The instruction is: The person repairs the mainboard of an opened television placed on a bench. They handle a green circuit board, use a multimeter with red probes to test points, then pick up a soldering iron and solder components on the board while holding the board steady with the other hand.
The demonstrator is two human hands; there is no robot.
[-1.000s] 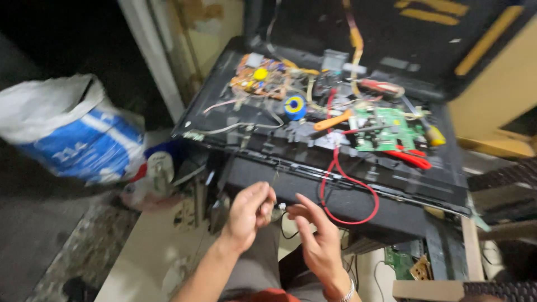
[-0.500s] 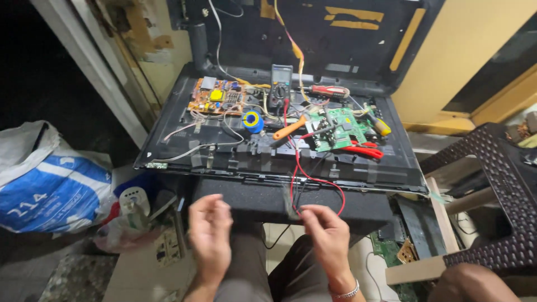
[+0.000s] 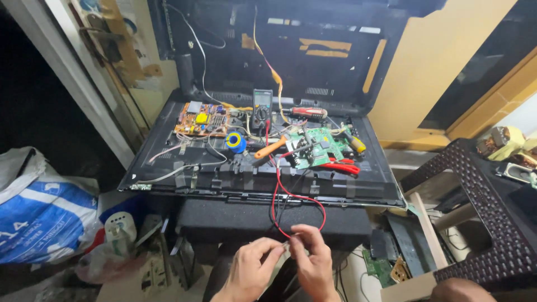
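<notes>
— What were the hands doing?

— Both were low in the view, close together. The left hand (image 3: 250, 268) and the right hand (image 3: 313, 263) each had a narrow grip, fingertips pinched on the ends of the red and black test leads (image 3: 278, 215), which looped down in front of a dark padded block (image 3: 235, 221).

— And where did the leads run?

— Up to a dark multimeter (image 3: 262, 109) lying near the back of the open television chassis (image 3: 168, 140).

— What lay inside that chassis?

— It worked like a shallow tray. At the left sat an orange-brown circuit board (image 3: 199, 119); toward the right a green circuit board (image 3: 319, 146). Between them were a blue-and-yellow spool (image 3: 235, 141) and an orange-handled screwdriver (image 3: 270, 148). Red-handled pliers (image 3: 339, 166) lay just beside the green board, and a red-and-black tool (image 3: 307, 112) near the back rim. Loose white wires (image 3: 173, 154) crossed the left part.

— Anything around it?

— A white-and-blue sack (image 3: 39, 215) stood at the left, its contents hidden. At the right stood a dark woven plastic stool (image 3: 481, 212), and below it a cardboard box (image 3: 408, 288) holding a green board; more I could not tell.
</notes>
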